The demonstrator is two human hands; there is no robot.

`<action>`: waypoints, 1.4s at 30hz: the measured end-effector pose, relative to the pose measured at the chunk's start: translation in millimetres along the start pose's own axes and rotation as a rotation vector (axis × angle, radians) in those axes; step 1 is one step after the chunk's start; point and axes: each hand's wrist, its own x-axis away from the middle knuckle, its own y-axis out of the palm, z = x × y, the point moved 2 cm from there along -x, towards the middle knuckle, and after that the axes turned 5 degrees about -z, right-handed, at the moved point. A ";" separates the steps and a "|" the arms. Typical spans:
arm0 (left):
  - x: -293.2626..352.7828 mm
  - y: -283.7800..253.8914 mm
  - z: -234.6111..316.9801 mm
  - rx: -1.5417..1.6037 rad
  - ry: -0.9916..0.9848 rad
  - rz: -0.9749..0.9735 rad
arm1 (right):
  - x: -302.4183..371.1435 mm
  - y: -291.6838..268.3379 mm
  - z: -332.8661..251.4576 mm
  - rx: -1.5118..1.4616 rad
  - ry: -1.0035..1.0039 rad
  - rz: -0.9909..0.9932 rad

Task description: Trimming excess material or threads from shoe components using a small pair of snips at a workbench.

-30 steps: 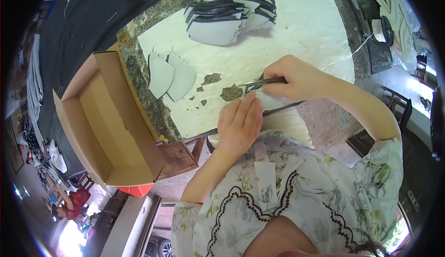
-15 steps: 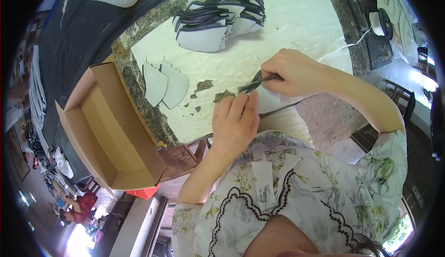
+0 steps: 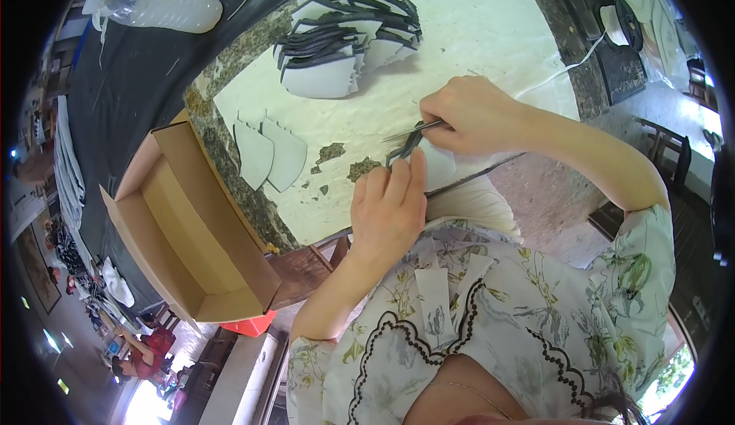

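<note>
A white curved piece with a dark edge [image 3: 439, 161] lies at the table's near side, between my hands. My left hand [image 3: 389, 203] presses its bent fingers on the left end of this piece; the fingertips partly cover its dark edging. In my right hand [image 3: 476, 115] is a thin, pointed metal tool [image 3: 413, 130], its tip lying over the dark edging and pointing left. Whether it is tweezers or small scissors I cannot make out. To the left lie two loose white curved pieces [image 3: 283, 157]. Beyond my hands is a heap of similar dark-edged white pieces [image 3: 321, 76].
White paper [image 3: 490, 34], torn in places, covers the stone-like tabletop [image 3: 222, 65]. An open cardboard box [image 3: 191, 226] stands at the left edge. A plastic bottle [image 3: 164, 4] lies far left. A spool [image 3: 626, 27] with white cord sits far right. Another person [image 3: 149, 352] is in the background.
The view has shifted slightly, so the heap appears lower and further left. The tool's pointed end shows more clearly above the dark edging. Both hands remain at the same piece.
</note>
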 end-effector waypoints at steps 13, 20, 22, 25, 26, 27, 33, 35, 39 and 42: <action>-18.2 7.2 4.6 -0.035 0.093 0.021 | -4.5 -28.2 23.2 -0.266 0.036 -0.113; -34.7 -3.4 4.5 0.024 0.085 -0.127 | 3.8 -30.5 25.1 -0.200 0.023 -0.028; -36.6 -3.5 3.7 0.016 0.093 -0.138 | 6.7 -32.7 22.4 -0.156 0.163 -0.144; -38.5 -3.1 2.4 -0.005 0.095 -0.139 | 10.4 -26.9 22.4 -0.102 0.102 -0.015; -38.9 -2.7 2.9 -0.015 0.100 -0.142 | 11.4 -27.3 21.6 -0.101 0.104 -0.013; -39.1 -2.3 3.4 -0.026 0.105 -0.145 | 11.7 -27.4 21.0 -0.087 0.128 -0.036; -48.4 -8.3 9.4 -0.060 0.083 -0.258 | 17.9 -17.9 16.3 0.154 0.137 0.028; -52.0 -7.2 11.1 -0.053 0.098 -0.245 | 25.2 -18.4 16.8 0.232 0.157 0.034; -43.8 1.4 6.1 0.008 0.036 -0.148 | 65.2 -30.4 21.2 0.048 0.206 0.595; -24.3 9.7 0.2 0.026 0.036 0.052 | 87.4 11.7 4.4 -0.095 0.403 0.604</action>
